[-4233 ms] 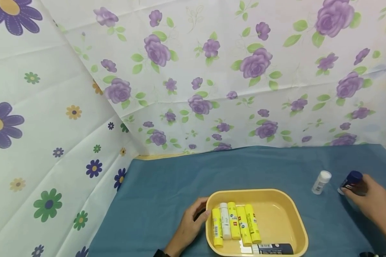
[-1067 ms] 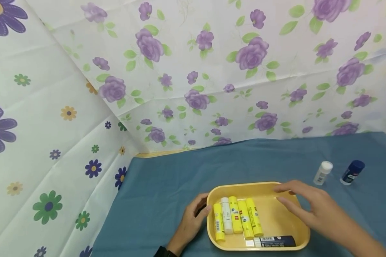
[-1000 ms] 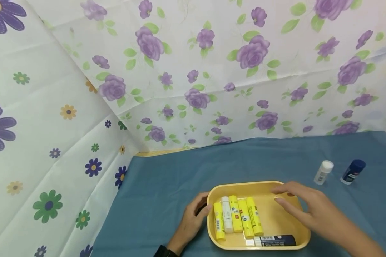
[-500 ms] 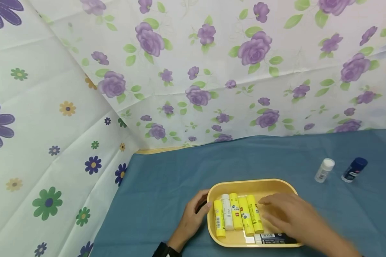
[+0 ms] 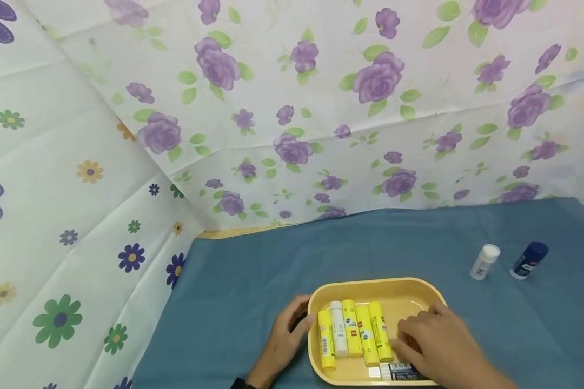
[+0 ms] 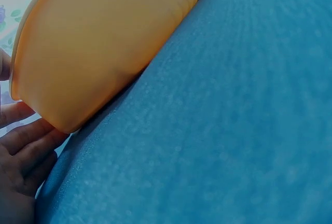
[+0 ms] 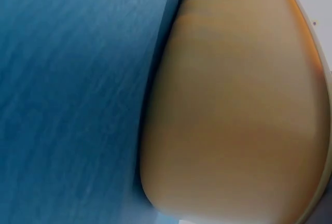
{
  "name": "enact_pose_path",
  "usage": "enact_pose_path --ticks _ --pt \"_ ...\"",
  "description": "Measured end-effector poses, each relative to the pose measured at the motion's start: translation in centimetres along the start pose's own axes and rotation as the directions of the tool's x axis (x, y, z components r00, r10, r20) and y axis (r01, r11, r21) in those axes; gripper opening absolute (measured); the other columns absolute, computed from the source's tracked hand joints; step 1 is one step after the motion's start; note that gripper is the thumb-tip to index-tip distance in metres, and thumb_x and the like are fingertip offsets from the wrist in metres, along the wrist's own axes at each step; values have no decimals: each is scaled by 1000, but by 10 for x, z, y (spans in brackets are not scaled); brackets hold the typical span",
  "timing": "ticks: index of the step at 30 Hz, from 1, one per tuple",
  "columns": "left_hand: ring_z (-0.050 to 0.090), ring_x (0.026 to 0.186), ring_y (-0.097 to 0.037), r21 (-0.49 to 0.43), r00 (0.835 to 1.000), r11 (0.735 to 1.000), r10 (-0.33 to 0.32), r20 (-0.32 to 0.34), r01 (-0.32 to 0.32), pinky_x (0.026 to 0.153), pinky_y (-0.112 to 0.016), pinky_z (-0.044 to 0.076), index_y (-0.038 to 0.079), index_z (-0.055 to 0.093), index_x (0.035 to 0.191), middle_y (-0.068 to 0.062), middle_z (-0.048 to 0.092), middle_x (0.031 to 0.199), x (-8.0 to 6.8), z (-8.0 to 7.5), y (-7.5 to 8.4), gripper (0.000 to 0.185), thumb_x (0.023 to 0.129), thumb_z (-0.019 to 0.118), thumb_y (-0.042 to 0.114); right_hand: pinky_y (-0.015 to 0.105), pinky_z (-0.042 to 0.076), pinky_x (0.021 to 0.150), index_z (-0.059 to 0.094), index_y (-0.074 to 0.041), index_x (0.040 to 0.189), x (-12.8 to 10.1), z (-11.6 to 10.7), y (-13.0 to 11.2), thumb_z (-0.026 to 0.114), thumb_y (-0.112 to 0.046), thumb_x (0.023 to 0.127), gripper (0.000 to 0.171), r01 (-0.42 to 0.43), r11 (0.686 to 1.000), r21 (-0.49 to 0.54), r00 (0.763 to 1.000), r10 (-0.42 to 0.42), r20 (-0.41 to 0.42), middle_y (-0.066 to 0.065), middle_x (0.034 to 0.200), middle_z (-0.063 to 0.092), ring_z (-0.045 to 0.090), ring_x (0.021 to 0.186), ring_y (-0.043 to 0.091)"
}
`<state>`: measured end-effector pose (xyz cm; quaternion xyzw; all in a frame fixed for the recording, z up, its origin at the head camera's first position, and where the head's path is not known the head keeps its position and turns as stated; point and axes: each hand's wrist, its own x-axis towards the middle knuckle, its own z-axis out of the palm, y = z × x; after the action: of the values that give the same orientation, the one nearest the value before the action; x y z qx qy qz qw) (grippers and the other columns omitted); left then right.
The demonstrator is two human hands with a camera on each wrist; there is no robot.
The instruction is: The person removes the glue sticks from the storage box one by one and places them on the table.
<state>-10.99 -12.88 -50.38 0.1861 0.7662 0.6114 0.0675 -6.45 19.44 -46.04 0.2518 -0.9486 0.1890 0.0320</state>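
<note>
Low in the frame, left hand (image 5: 283, 341) steadies the tray (image 5: 420, 290) (fingers on its rim) — right hand (image 5: 435, 346) fingers curled onto the dark glue stick (image 5: 394, 371).

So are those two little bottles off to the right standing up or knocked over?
Upright. The white-capped bottle and the blue-capped bottle both stand on their bases on the blue cloth, caps uppermost, apart from the tray.
</note>
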Motion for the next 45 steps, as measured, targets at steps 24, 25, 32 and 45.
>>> enact_pose_path --ticks 24,25,32,45 --pt "59 128 -22 -69 1000 998 16 12 -15 108 -34 48 19 57 139 -5 62 136 -14 15 -3 32 108 51 19 29 24 60 46 -35 55 -19 3 0 62 -43 99 48 -53 994 95 976 31 213 -19 50 28 24 46 0" --pt "59 127 -23 -71 999 997 32 16 -31 107 -35 49 18 57 139 -7 62 135 -13 15 -3 32 108 50 17 28 23 60 45 -35 55 -19 3 0 62 -41 100 48 -38 994 105 978 15 209 -20 50 28 24 46 -1" --pt "60 125 -23 -90 999 996 27 39 -23 104 -35 51 19 58 137 -5 63 132 -9 12 0 30 108 52 19 20 26 53 47 -35 67 -19 -1 5 65 -23 97 37 22 975 221 971 -74 226 -22 56 32 26 47 -3" --pt "59 126 -22 -54 1000 998 -22 5 23 106 -33 49 18 60 136 -2 63 132 -10 -2 4 29 107 54 21 17 34 47 59 -33 76 -8 -9 2 63 -39 100 25 46 888 458 929 -206 306 -24 60 42 37 50 -6"
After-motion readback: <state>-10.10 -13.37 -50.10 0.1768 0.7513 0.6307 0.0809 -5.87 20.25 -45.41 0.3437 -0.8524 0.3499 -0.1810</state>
